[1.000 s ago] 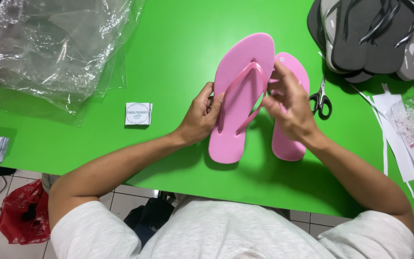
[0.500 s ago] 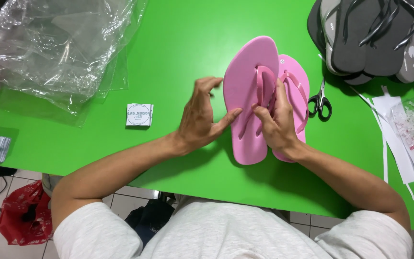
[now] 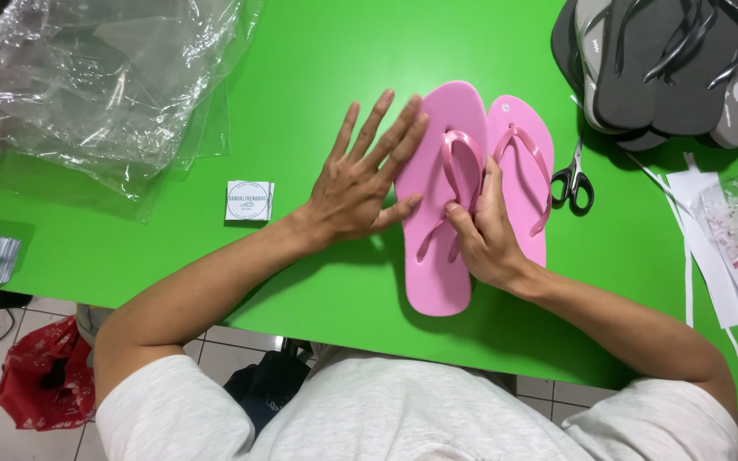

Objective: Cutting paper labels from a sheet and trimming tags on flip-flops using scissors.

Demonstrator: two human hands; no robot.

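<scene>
Two pink flip-flops lie side by side on the green table [image 3: 318, 51], soles down, straps up. My right hand [image 3: 482, 230] pinches the strap of the left pink flip-flop [image 3: 434, 248] between thumb and fingers. The right pink flip-flop [image 3: 527, 183] rests partly under the first one's edge. My left hand [image 3: 360, 179] hovers flat with fingers spread just left of the left flip-flop, fingertips at its rim, holding nothing.
Black-handled scissors [image 3: 574, 181] lie right of the flip-flops. A stack of grey flip-flops [image 3: 668, 68] sits at the top right, white paper strips [image 3: 711, 230] below it. Crumpled clear plastic [image 3: 96, 85] covers the top left. A small white square card [image 3: 249, 201] lies near my left wrist.
The lifted pink flip-flop has been laid flat on the table beside its pair. My left hand let go of it and opened; my right hand stayed on the strap.
</scene>
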